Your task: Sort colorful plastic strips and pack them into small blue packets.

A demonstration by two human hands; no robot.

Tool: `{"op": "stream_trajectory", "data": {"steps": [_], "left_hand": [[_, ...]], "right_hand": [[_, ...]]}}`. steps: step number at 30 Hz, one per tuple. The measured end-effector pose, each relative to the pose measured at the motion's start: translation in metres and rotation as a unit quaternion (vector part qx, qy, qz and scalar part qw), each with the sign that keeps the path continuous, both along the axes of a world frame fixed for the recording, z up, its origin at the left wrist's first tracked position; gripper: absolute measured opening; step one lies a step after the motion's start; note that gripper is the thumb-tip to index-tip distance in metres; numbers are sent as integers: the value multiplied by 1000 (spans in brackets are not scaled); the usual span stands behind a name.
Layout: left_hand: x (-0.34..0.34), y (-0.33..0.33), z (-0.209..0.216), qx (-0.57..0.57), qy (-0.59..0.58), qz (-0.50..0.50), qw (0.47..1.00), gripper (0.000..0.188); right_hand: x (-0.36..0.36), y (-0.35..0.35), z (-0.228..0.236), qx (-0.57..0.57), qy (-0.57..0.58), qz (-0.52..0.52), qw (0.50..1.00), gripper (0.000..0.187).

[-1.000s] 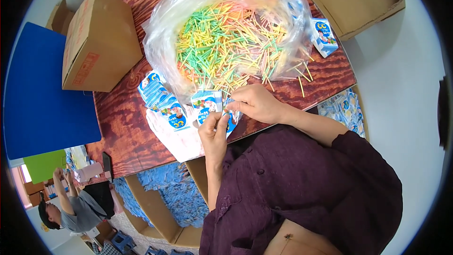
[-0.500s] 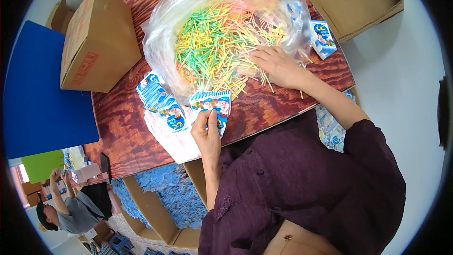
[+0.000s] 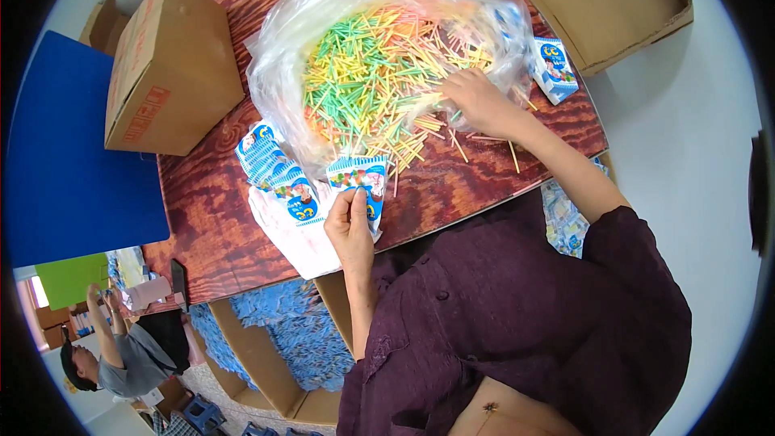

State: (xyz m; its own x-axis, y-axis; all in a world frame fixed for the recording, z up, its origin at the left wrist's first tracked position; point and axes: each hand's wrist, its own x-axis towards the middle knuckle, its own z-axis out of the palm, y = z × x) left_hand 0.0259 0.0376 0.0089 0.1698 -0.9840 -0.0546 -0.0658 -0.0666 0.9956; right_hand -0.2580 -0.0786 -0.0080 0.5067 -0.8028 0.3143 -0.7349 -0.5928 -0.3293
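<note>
A wide clear plastic bag (image 3: 274, 73) lies open on the table, full of thin candy sticks (image 3: 355, 73) in green, yellow, orange and pink. At the bag's right side my right hand (image 3: 483, 103) reaches into the heap, its fingers curled together around some pale yellow sticks; the fingertips are partly hidden. My left hand (image 3: 350, 226) pinches a blue-and-white packet (image 3: 367, 176) between thumb and fingers, just below the bag's near edge. Beside it a row of overlapping packets (image 3: 282, 182) lies on a white cloth-like sheet (image 3: 295, 242). Loose sticks are scattered along the near side of the heap.
Another packet (image 3: 554, 69) rests at the table's right. Cardboard boxes stand at the left (image 3: 190, 73) and far right (image 3: 597, 0). Below the table edge, boxes hold many blue packets (image 3: 299, 347). A co-worker (image 3: 137, 359) is at the lower left.
My right hand has shifted slightly right and its spread fingers have drawn together over the sticks. The packet in my left hand has tilted a little, with the hand moving slightly left.
</note>
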Motion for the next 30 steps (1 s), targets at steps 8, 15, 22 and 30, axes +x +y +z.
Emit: {"op": "stream_trajectory", "data": {"steps": [8, 15, 22, 30], "left_hand": [[2, 3, -1, 16, 28, 10, 999, 14], [-5, 2, -6, 6, 29, 18, 999, 14], [-17, 2, -4, 37, 17, -54, 998, 12], [-15, 3, 0, 13, -4, -38, 999, 12]], "right_hand": [[-13, -38, 13, 239, -148, -54, 958, 17], [19, -63, -2, 155, -67, -209, 963, 23], [37, -72, -4, 149, -15, -236, 960, 19], [30, -71, -35, -30, -144, -211, 966, 22]]}}
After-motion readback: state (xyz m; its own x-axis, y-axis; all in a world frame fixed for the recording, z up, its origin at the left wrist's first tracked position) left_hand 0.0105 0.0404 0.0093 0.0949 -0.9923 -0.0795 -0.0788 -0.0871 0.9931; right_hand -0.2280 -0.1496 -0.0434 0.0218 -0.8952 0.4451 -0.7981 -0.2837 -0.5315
